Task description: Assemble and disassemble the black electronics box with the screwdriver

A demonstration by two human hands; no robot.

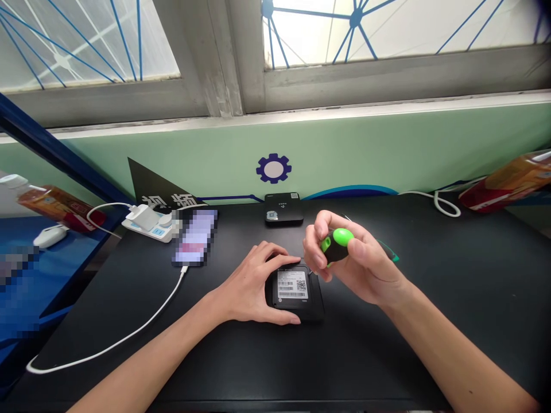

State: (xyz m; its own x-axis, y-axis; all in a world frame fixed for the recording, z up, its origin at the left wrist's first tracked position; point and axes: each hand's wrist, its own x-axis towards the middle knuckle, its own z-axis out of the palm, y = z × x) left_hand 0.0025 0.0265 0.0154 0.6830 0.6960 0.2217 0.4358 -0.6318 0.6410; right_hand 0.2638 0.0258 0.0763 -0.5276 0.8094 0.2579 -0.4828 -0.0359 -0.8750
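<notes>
A small black box (297,292) with a white barcode label lies on the black table (430,321) in front of me. My left hand (253,287) rests on the box's left side, thumb along its near edge and fingers curled over its far corner, holding it down. My right hand (348,261) hovers just above the box's right side, fingers closed around a tool with a green and black handle (338,244). The tool's tip is hidden behind my fingers.
A second black box (283,207) sits at the back by the green wall. A phone (196,236) on a white cable (129,335) lies left of centre, beside a white power strip (148,222). Packaged bottles lie at far left (51,202) and far right (512,180).
</notes>
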